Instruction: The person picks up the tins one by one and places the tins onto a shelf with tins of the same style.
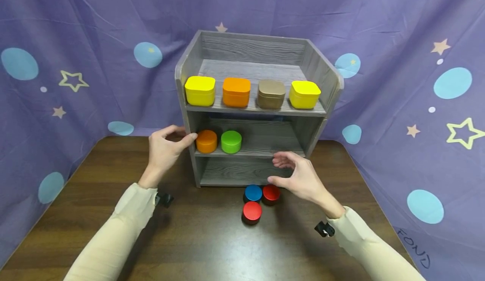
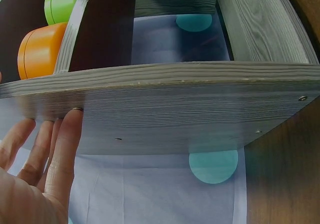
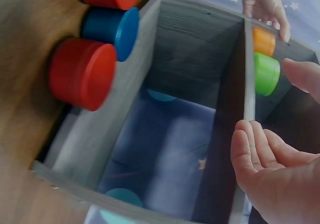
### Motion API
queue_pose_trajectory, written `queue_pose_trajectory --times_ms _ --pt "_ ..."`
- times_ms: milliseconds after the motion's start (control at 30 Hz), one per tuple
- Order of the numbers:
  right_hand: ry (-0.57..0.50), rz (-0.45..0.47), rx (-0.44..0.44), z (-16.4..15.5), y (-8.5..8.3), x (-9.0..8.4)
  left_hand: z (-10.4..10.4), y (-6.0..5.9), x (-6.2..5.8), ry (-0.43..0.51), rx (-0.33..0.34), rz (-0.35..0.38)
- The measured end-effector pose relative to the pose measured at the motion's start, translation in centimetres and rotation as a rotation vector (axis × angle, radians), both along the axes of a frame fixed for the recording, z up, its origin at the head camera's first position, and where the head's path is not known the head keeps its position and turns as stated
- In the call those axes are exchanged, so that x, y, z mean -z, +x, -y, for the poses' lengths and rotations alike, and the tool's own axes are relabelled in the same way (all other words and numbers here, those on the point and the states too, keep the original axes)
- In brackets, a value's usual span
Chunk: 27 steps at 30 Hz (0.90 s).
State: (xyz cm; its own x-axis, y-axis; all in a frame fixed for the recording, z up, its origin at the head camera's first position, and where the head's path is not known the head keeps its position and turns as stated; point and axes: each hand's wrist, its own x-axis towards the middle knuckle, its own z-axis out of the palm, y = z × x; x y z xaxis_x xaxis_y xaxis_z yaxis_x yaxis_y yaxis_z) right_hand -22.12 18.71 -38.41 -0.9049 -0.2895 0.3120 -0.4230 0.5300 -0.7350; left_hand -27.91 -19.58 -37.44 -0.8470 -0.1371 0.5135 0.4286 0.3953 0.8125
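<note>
At frame centre the left hand (image 1: 165, 148) lies with straight fingers against the left side panel of the grey wooden shelf (image 1: 257, 76), beside the orange tin (image 1: 206, 141) and green tin (image 1: 231, 141), while the right hand (image 1: 299, 175) hovers loosely curled, empty, just above the nearest red tin (image 1: 271, 194).

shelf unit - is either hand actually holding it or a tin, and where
The left hand holds the shelf unit by its left side panel. The right hand holds nothing, open above the red tin.
</note>
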Motion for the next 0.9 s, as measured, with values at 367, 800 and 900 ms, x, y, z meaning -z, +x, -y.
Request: queue_pose_trajectory --times_ms 367,800,900 --pt "0.024 0.032 0.038 -1.5 0.3 3.9 -0.1 0.0 0.0 -0.005 -0.004 -0.012" --pt "0.034 0.078 0.058 -2.7 0.1 7.6 0.0 0.1 0.0 0.025 0.026 -0.009" --pt "0.03 0.081 0.061 -2.8 0.0 8.0 0.0 0.0 0.0 0.017 0.022 -0.014"
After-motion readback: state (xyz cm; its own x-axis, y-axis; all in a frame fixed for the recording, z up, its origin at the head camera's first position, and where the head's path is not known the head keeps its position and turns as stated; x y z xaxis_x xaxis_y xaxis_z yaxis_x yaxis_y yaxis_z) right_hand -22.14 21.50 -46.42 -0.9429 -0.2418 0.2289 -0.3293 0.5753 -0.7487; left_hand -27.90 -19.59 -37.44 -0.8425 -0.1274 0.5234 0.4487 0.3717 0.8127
